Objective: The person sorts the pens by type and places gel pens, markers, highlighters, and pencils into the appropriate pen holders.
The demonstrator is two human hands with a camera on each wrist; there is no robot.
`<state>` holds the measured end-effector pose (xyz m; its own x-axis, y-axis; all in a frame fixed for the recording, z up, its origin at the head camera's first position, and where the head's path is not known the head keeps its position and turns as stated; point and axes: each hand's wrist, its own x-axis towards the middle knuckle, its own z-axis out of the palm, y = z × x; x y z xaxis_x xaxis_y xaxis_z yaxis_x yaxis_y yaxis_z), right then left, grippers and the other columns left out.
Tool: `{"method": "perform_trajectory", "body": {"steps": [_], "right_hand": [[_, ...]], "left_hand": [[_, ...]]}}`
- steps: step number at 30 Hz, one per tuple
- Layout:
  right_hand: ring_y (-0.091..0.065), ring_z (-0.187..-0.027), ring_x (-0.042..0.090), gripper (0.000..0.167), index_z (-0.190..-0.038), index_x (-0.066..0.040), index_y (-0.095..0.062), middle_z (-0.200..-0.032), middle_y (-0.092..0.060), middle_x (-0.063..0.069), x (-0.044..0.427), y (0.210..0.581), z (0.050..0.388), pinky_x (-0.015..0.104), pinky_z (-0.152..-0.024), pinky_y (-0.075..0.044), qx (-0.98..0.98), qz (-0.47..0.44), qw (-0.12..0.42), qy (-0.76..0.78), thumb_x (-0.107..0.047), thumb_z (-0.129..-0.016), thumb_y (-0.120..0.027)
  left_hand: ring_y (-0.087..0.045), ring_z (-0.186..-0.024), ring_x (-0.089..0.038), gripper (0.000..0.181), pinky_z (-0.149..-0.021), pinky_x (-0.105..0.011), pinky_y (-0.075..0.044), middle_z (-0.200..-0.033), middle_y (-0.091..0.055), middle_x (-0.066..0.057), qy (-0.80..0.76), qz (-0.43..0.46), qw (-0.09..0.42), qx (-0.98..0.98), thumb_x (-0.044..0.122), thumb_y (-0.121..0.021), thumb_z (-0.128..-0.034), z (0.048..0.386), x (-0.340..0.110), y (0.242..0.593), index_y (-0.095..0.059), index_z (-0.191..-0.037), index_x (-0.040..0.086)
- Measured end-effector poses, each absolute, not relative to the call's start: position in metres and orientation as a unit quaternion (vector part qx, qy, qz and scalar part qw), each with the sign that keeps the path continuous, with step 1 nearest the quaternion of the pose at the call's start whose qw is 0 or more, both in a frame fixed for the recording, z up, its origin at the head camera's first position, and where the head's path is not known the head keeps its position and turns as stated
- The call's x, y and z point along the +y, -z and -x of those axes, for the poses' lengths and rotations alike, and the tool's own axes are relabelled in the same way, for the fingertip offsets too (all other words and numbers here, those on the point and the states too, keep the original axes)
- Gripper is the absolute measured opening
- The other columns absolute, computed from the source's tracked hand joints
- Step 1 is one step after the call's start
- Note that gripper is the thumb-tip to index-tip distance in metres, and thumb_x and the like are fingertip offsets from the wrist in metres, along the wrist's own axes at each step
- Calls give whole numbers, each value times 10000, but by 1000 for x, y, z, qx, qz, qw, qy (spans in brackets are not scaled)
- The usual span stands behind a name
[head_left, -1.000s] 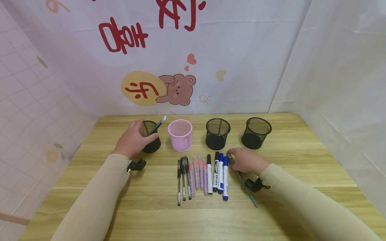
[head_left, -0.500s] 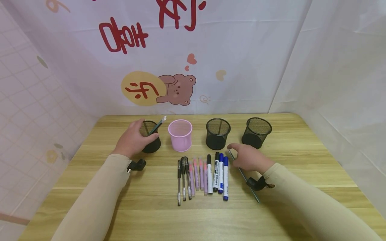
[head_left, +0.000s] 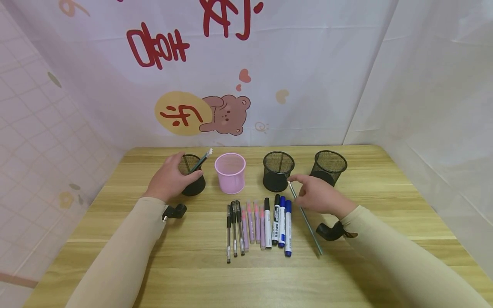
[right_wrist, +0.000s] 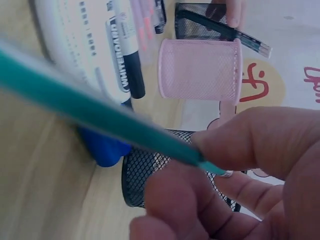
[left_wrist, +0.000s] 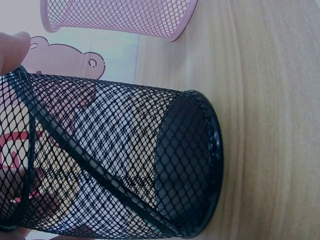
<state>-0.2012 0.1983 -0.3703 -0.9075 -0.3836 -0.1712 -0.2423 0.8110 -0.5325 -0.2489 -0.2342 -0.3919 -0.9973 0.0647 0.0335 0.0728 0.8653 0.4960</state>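
My left hand (head_left: 171,176) holds the leftmost black mesh pen cup (head_left: 194,187) at its rim. Pencils (head_left: 200,161) with white ends lean out of that cup. My right hand (head_left: 319,194) pinches a green pencil (head_left: 313,234) between thumb and fingers near its white-tipped end. The pencil slants down toward the front right, its far end low over the table. In the right wrist view the green pencil (right_wrist: 115,125) crosses close to the camera. In the left wrist view the black cup (left_wrist: 110,155) fills the middle, with a fingertip (left_wrist: 12,52) at its rim.
A pink mesh cup (head_left: 230,179) and two black mesh cups (head_left: 276,179) (head_left: 329,164) stand along the back. In front lie three black gel pens (head_left: 234,231), several pink-purple highlighters (head_left: 252,226) and several whiteboard markers (head_left: 282,226). A printed cloth (head_left: 308,64) hangs behind the table.
My right hand has lifted the green pencil off the table and moved it slightly back and right, toward the right-hand cups. The left hand stays on its cup.
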Motion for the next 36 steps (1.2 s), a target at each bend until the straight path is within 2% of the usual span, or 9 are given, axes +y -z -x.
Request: {"method": "perform_trajectory", "body": {"steps": [7,17,24,29,33,36], "right_hand": [[-580,-603,146,655,-1546,-73,-461,-819,-712,38,197,364,200,329,-608,-499,923,164,142,318,-91,-939,-706],[-512,-587,135,627,-1522,-83,-460,-795,-719,68,192,363,200,314,-599,-462,904,171,118,373,-56,-928,-661],[-576,-642,171,619,-1526,-115,-453,-773,-691,27,187,363,200,321,-596,-477,903,162,97,386,-70,-935,-630],[-547,-636,181,624,-1530,-146,-449,-785,-676,24,183,365,201,316,-573,-451,897,153,77,408,-77,-939,-635],[-554,-650,191,623,-1522,-133,-438,-783,-657,43,179,368,203,303,-563,-445,884,144,64,441,-65,-934,-633],[-589,-678,207,633,-1526,-107,-413,-792,-655,60,175,370,204,302,-582,-459,869,133,59,473,-57,-932,-627]], "left_hand": [[-393,-1499,-492,1045,-1147,-703,-397,-1679,-315,-243,257,35,10,-966,712,-640,-914,249,-234,393,-283,-1648,59],[-399,-1501,-474,1138,-1160,-685,-397,-1676,-323,-239,259,36,11,-965,834,-578,-869,249,-236,394,-281,-1649,60],[-394,-1505,-472,1144,-1161,-686,-396,-1678,-321,-236,257,36,11,-966,843,-571,-868,248,-236,394,-279,-1650,61],[-398,-1498,-476,1095,-1153,-697,-396,-1676,-325,-232,258,35,15,-965,795,-603,-887,249,-235,395,-295,-1643,66],[-398,-1497,-479,1073,-1152,-699,-394,-1675,-326,-234,258,34,14,-965,764,-617,-897,250,-236,395,-291,-1645,66],[-394,-1501,-480,1109,-1155,-699,-391,-1679,-323,-232,257,34,12,-966,805,-597,-881,249,-236,395,-284,-1650,69]]}}
